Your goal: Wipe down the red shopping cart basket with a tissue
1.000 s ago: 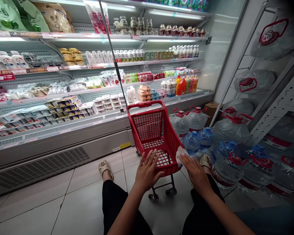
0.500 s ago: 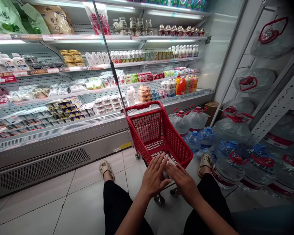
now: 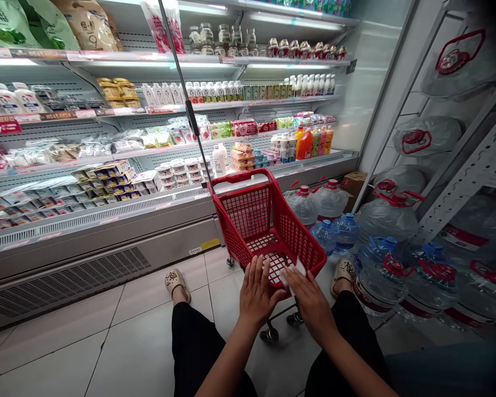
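Straight in front of me stands a red shopping cart [image 3: 248, 177] with a lattice plastic basket. My left hand [image 3: 256, 292] lies flat over its near left rim, fingers stretched out and holding nothing; whether it touches the rim I cannot tell. Beside it, my right hand [image 3: 308, 298] is over the near rim with a white tissue [image 3: 300, 267] under its fingers. Only the tissue's edges show past the fingers. Through the basket floor [image 3: 275, 259] the pale tiles are visible.
A refrigerated display [image 3: 107, 231] of dairy and drinks runs along the front and left. A thin dark pole [image 3: 192, 118] rises by the cart's far left corner. Large water bottles [image 3: 382, 275] crowd the right. My two feet in beige clogs [image 3: 176, 282] flank the cart.
My hands have moved apart from a near-touching position. The left has shifted slightly left, and the right has moved right with the tissue. The cart has stayed in place.
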